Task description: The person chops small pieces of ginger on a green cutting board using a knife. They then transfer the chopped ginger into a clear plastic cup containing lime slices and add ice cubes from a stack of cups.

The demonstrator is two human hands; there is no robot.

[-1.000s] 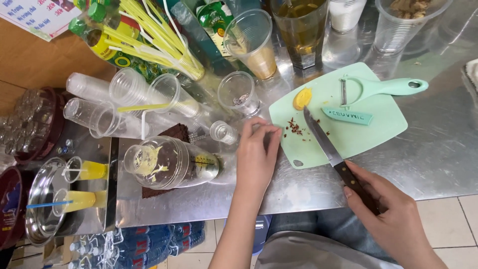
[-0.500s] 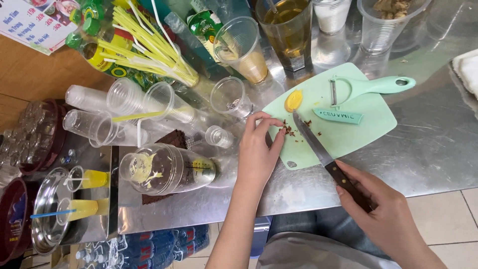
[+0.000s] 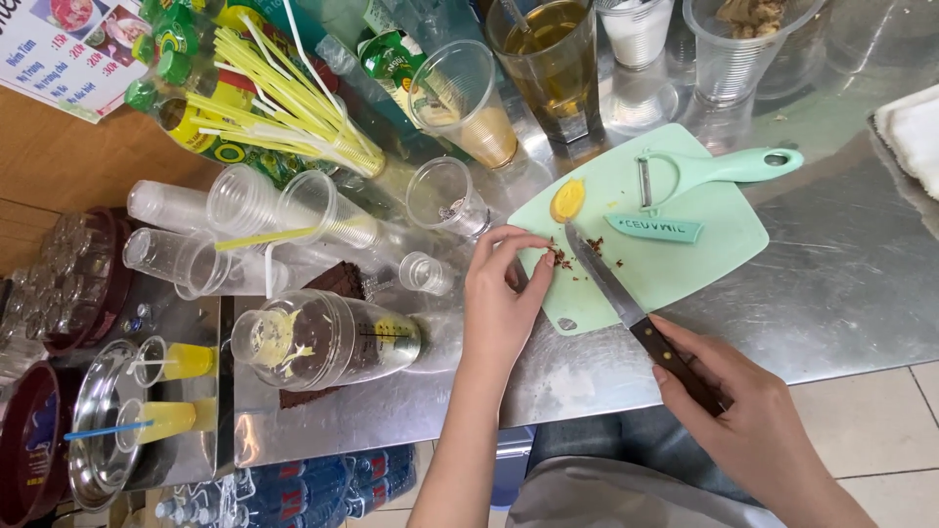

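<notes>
A mint-green cutting board point(image 3: 685, 264) lies on a steel counter. My right hand point(image 3: 748, 420) grips the dark wooden handle of a knife point(image 3: 611, 286) whose blade rests across the board, tip toward a yellow fruit piece point(image 3: 566, 199). My left hand point(image 3: 501, 293) is at the board's left edge, with its fingertips pinching small reddish-brown bits point(image 3: 559, 256) beside the blade. A green peeler point(image 3: 709, 171) and a small teal blade cover point(image 3: 653, 228) lie on the far part of the board.
Left of the board lie a tipped clear shaker point(image 3: 323, 340), stacked plastic cups point(image 3: 245, 210) and yellow straws point(image 3: 284, 98). Behind stand a jar of amber liquid point(image 3: 548, 59) and several cups. A metal tray point(image 3: 93, 430) holds two small yellow drinks. A white cloth point(image 3: 910, 127) is at right.
My left hand has moved onto the board's left edge and closed its fingertips on the reddish bits. The knife has shifted slightly left; the view has drifted.
</notes>
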